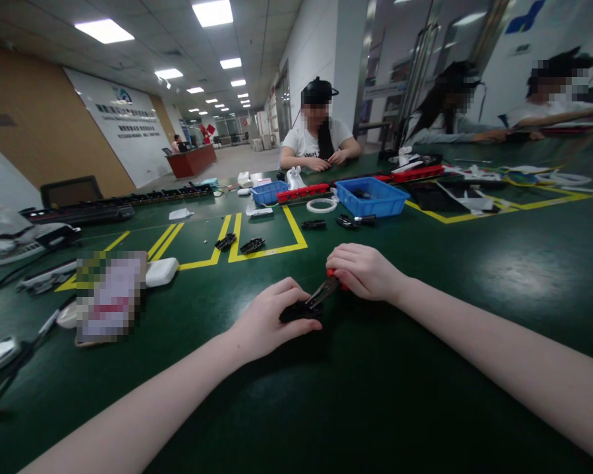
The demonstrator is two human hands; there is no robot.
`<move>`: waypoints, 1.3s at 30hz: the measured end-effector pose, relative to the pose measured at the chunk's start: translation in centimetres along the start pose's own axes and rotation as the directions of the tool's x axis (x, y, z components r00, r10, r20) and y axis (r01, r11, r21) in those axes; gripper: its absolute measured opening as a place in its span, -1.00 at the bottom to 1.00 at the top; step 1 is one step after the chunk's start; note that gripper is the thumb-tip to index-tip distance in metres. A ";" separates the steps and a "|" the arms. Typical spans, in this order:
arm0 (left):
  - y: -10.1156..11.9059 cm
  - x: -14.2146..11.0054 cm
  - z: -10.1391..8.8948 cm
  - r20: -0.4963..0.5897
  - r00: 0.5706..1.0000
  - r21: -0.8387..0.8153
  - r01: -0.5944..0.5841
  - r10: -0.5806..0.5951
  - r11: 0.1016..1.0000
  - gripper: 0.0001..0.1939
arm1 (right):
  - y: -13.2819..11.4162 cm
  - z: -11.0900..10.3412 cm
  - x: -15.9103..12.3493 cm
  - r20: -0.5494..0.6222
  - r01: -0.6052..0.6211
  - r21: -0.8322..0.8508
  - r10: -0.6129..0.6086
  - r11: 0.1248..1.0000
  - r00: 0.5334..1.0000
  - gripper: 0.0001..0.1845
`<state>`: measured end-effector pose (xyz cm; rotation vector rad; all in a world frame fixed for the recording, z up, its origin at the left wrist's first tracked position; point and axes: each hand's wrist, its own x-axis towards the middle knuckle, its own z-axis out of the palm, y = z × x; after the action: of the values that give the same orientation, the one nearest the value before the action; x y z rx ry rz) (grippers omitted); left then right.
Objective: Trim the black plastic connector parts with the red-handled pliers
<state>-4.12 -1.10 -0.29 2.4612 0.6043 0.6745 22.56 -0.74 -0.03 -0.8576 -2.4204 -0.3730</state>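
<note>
My left hand (269,317) is closed around a small black plastic part (296,312) just above the green table, its thumb along the near side. In my right hand (366,270) is a pair of red-handled pliers (322,291), fingers wrapped round the grips. The metal jaws point down and left and meet the black part; whether they grip it I cannot tell. Farther off lie similar black parts: one inside a yellow taped square (252,245), another beside it (225,241), and more to the right (314,224).
A blue bin (370,197) stands beyond my right hand, with a roll of white tape (321,205) near it. At the left are a phone (113,296), a white case (161,272) and cables. A person (319,138) sits across the table; two others sit at the right.
</note>
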 end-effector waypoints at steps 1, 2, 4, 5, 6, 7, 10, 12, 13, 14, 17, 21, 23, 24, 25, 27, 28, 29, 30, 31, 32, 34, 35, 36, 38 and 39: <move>0.0 0.0 0.0 0.003 1.000 0.004 -0.001 0.001 1.000 -0.74 | 0.0 0.0 0.0 0.003 0.003 0.005 -0.003 1.000 1.000 -0.61; 0.0 0.0 0.0 0.005 1.000 0.008 -0.001 0.001 1.000 -0.74 | 0.0 0.1 0.0 0.007 0.005 0.010 -0.005 1.000 1.000 -0.61; 0.0 0.0 -0.1 0.008 1.000 0.016 0.003 -0.003 1.000 -0.74 | -0.1 0.1 0.0 0.016 0.010 0.017 -0.010 1.000 1.000 -0.60; 0.0 0.0 -0.1 0.012 1.000 0.022 0.005 -0.005 1.000 -0.74 | -0.1 0.1 0.0 0.021 0.011 0.018 -0.011 1.000 1.000 -0.60; 0.0 0.0 -0.1 0.016 1.000 0.031 0.006 -0.006 1.000 -0.73 | -0.1 0.1 0.0 0.026 0.012 0.019 -0.012 1.000 1.000 -0.60; 0.1 0.0 -0.1 0.021 1.000 0.044 0.007 -0.007 0.999 -0.73 | -0.2 0.1 0.0 0.030 0.012 0.019 -0.012 1.000 0.999 -0.60; 0.1 0.1 -0.1 0.023 1.000 0.112 0.017 -0.020 0.994 -0.72 | -0.2 0.0 0.0 0.037 0.011 0.016 -0.011 1.000 0.999 -0.59; 0.2 0.1 0.0 0.008 0.999 0.157 0.032 -0.034 0.987 -0.70 | -0.1 0.0 0.0 0.040 0.008 0.012 -0.009 1.000 0.999 -0.58; 0.1 0.1 0.0 -0.002 0.999 0.172 0.042 -0.042 0.984 -0.69 | -0.1 0.1 0.0 0.041 0.006 0.009 -0.006 1.000 0.999 -0.59; 0.1 0.1 0.0 -0.012 0.999 0.182 0.051 -0.050 0.982 -0.68 | -0.1 0.1 0.0 0.041 0.003 0.006 -0.003 1.000 0.999 -0.59; 0.0 0.1 0.0 -0.022 0.997 0.187 0.080 -0.077 0.979 -0.65 | -0.1 0.2 0.0 0.041 -0.010 -0.003 0.010 1.000 0.999 -0.59; 0.1 0.2 0.0 -0.004 0.994 0.162 0.109 -0.110 0.981 -0.67 | -0.1 0.2 0.0 0.044 -0.024 -0.007 0.024 1.000 0.999 -0.59; 0.3 0.2 0.0 0.004 0.992 0.161 0.123 -0.125 0.979 -0.68 | -0.1 0.2 -0.1 0.048 -0.028 -0.006 0.028 1.000 0.998 -0.59; 0.3 0.2 0.0 0.003 0.991 0.165 0.129 -0.132 0.978 -0.69 | -0.1 0.2 -0.1 0.050 -0.031 -0.006 0.031 1.000 0.998 -0.59; 0.4 0.2 0.0 0.000 0.991 0.173 0.134 -0.136 0.976 -0.69 | -0.1 0.3 -0.1 0.052 -0.033 -0.005 0.034 0.999 0.998 -0.59; 0.5 0.2 0.0 -0.004 0.990 0.193 0.139 -0.141 0.971 -0.70 | 0.0 0.4 -0.2 0.056 -0.038 -0.002 0.038 0.999 0.998 -0.59; 0.5 0.2 0.0 -0.003 0.990 0.203 0.138 -0.141 0.969 -0.70 | 0.0 0.4 -0.2 0.059 -0.039 0.001 0.039 0.999 0.998 -0.59; 0.5 0.2 0.1 0.000 0.990 0.212 0.135 -0.139 0.968 -0.70 | 0.0 0.5 -0.2 0.062 -0.039 0.003 0.039 0.999 0.997 -0.59; 0.4 0.2 0.1 0.004 0.991 0.220 0.131 -0.135 0.967 -0.70 | 0.0 0.5 -0.2 0.064 -0.040 0.006 0.039 0.999 0.997 -0.60; 0.4 0.2 0.1 0.007 0.991 0.226 0.126 -0.131 0.966 -0.70 | 0.0 0.5 -0.2 0.066 -0.040 0.009 0.040 0.999 0.997 -0.60; 0.4 0.2 0.1 0.007 0.992 0.230 0.120 -0.125 0.966 -0.69 | 0.0 0.5 -0.2 0.067 -0.041 0.011 0.040 0.999 0.997 -0.61; 0.3 0.1 0.2 0.004 0.993 0.229 0.110 -0.114 0.967 -0.69 | -0.1 0.5 -0.2 0.069 -0.042 0.014 0.041 0.999 0.997 -0.61; 0.3 0.1 0.2 0.000 0.994 0.226 0.108 -0.111 0.968 -0.69 | -0.1 0.5 -0.2 0.069 -0.042 0.015 0.041 0.999 0.997 -0.61; 0.3 0.1 0.2 -0.004 0.994 0.222 0.106 -0.108 0.969 -0.69 | -0.1 0.5 -0.2 0.070 -0.041 0.016 0.040 0.999 0.997 -0.61; 0.3 0.1 0.3 -0.009 0.994 0.210 0.104 -0.105 0.972 -0.69 | -0.1 0.5 -0.2 0.071 -0.042 0.016 0.041 0.999 0.997 -0.61; 0.3 0.1 0.3 -0.011 0.994 0.204 0.106 -0.106 0.973 -0.69 | -0.1 0.5 -0.2 0.071 -0.043 0.016 0.042 0.999 0.997 -0.61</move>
<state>-3.77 -1.38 -0.23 2.5939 0.8363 0.5964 22.40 -0.71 -0.54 -0.9276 -2.4620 -0.3097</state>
